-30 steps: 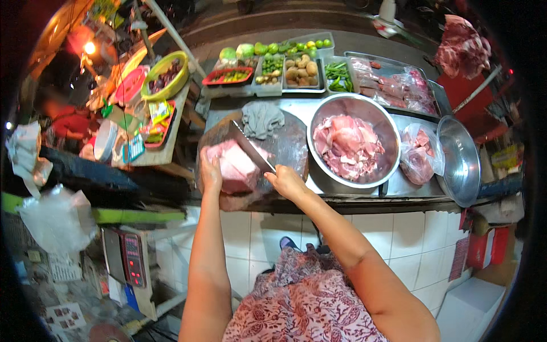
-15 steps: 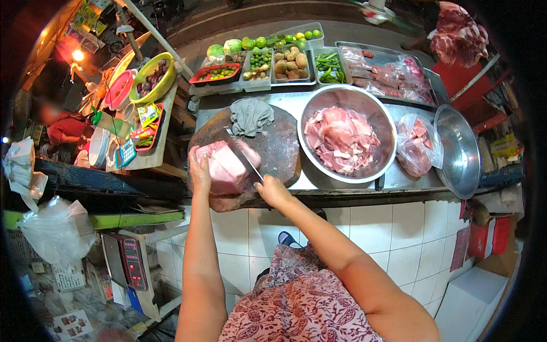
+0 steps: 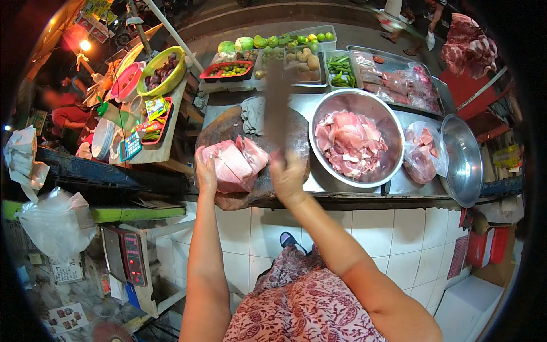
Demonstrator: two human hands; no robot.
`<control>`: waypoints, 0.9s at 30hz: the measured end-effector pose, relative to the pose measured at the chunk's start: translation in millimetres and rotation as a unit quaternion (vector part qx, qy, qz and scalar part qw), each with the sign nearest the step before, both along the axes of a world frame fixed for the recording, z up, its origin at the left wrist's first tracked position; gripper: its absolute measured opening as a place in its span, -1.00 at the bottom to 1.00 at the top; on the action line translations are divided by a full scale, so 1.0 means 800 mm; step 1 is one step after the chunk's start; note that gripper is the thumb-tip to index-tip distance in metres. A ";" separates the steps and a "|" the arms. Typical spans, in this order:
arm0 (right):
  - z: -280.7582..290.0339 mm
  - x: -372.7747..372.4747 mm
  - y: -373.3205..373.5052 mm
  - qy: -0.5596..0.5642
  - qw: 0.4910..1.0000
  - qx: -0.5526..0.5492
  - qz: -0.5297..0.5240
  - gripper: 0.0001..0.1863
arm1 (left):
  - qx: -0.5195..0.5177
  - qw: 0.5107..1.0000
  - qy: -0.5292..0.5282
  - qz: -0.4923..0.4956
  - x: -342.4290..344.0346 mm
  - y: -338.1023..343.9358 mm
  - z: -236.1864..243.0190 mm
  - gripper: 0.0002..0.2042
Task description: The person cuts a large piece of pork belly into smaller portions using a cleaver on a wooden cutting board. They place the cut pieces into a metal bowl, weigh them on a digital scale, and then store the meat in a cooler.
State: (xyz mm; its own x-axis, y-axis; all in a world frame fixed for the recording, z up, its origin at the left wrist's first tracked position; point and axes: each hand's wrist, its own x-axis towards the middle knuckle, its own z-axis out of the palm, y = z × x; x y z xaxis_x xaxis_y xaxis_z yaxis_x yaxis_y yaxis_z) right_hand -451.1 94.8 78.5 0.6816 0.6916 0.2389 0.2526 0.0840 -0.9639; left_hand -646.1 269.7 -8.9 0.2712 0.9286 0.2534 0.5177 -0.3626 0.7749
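A thick block of pale pink raw meat (image 3: 231, 168) lies on a round, dark wooden chopping board (image 3: 298, 139), with a deep cut near its right side. My left hand (image 3: 206, 175) grips the block's left side. My right hand (image 3: 289, 179) is closed round the handle of a cleaver (image 3: 277, 102), whose broad blade is raised and smeared by motion, apart from the meat. Behind the block a crumpled grey cloth (image 3: 250, 115) lies on the board, partly hidden by the blade. Right of the board stands a steel bowl (image 3: 397, 142) heaped with sliced meat (image 3: 350, 139).
A bag of meat (image 3: 420, 157) and an empty steel basin (image 3: 461, 159) stand farther right. Along the back are tubs of vegetables (image 3: 342, 71) and a tray of packed meat (image 3: 393, 80). Meat hangs (image 3: 468, 45) at the far right. A scale (image 3: 132, 256) stands lower left.
My right hand has lifted the cleaver out of the meat and moved right, and the cut has spread open. My left hand stays on the block. The whole view has shifted slightly.
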 end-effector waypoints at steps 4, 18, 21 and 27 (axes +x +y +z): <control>-0.084 -0.024 -0.018 -0.014 0.929 -0.305 0.208 -0.57 | -0.026 0.999 -0.030 -0.005 -0.009 -0.003 0.003 -0.59; -0.037 -0.040 -0.009 0.000 0.960 -0.262 0.103 -0.61 | -0.011 1.000 -0.010 -0.006 -0.010 -0.002 0.009 -0.61; -0.091 -0.041 -0.024 -0.033 0.918 -0.338 0.205 -0.58 | -0.027 0.998 -0.048 0.012 -0.013 -0.001 0.010 -0.61; 0.023 0.015 0.002 -0.040 0.995 0.055 0.069 -0.59 | -0.028 0.999 -0.036 -0.008 -0.018 0.000 0.008 -0.60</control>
State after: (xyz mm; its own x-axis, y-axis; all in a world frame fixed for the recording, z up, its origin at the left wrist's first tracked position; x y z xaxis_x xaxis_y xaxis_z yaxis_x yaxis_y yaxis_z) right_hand -439.1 96.1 96.9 0.5578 0.7436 0.3688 0.3079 0.2273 -0.9239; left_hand -660.4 269.6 -2.6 0.2700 0.9371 0.2212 0.4548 -0.3267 0.8285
